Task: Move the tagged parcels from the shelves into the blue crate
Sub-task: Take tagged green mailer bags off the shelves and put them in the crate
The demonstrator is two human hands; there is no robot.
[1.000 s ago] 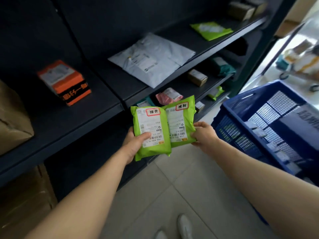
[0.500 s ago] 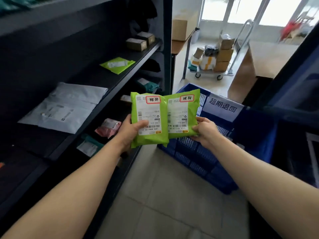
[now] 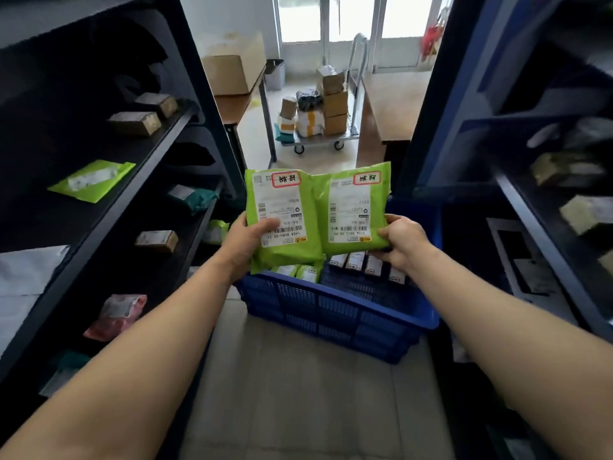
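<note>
I have turned away from the shelves (image 3: 99, 207) on my left. A second ago the blue crate (image 3: 331, 297) sat off to my right; now it stands straight ahead on the floor, and the two green parcels I carry hang above its open top. The carrying looks nearly done, and what remains is to lower them and let go.

My left hand (image 3: 247, 239) holds the left parcel (image 3: 282, 220) at its lower left corner, thumb across the white label, fingers hidden behind. My right hand (image 3: 399, 242) pinches the right parcel (image 3: 353, 210) at its lower right corner in the same way. The parcels stand upright, side by side, inner edges touching, each with a red-bordered tag (image 3: 286, 179) at the top. Below them, other packets (image 3: 298, 270) already lie inside the crate.
</note>
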